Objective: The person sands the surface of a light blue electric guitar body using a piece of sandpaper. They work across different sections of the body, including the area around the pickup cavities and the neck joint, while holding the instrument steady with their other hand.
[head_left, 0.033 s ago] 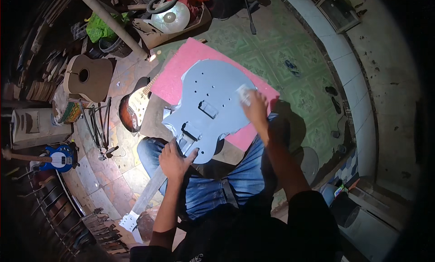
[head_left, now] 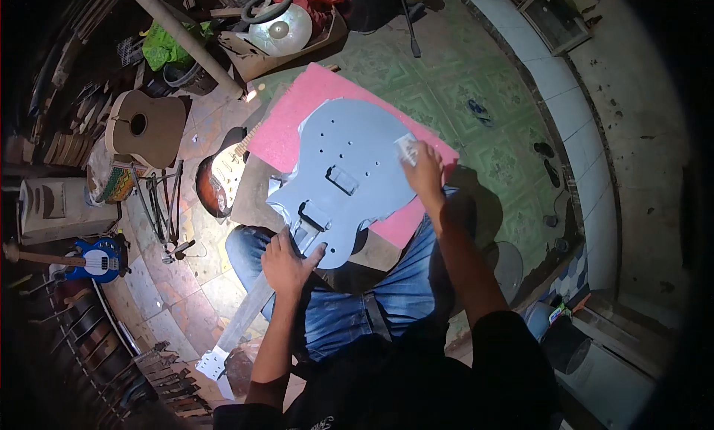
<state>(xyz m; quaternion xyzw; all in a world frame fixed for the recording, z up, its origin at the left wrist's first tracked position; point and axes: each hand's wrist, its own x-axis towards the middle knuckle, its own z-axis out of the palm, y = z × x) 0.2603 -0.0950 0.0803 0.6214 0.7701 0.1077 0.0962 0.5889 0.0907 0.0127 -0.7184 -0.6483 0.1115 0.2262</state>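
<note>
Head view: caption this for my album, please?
Grey guitar body on pink pad: left hand at the neck joint, right hand holding something white against it.

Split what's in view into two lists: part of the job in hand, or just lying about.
Part of the job:
- grey guitar, left hand on it
- white pad under right hand
- pink sheet beneath

Lying about:
- sunburst guitar
- blue guitar
- tan acoustic body
- slippers

left hand (head_left: 288, 266) on grey guitar (head_left: 320, 159) | right hand (head_left: 425, 174) holds white pad (head_left: 405, 148)
</note>
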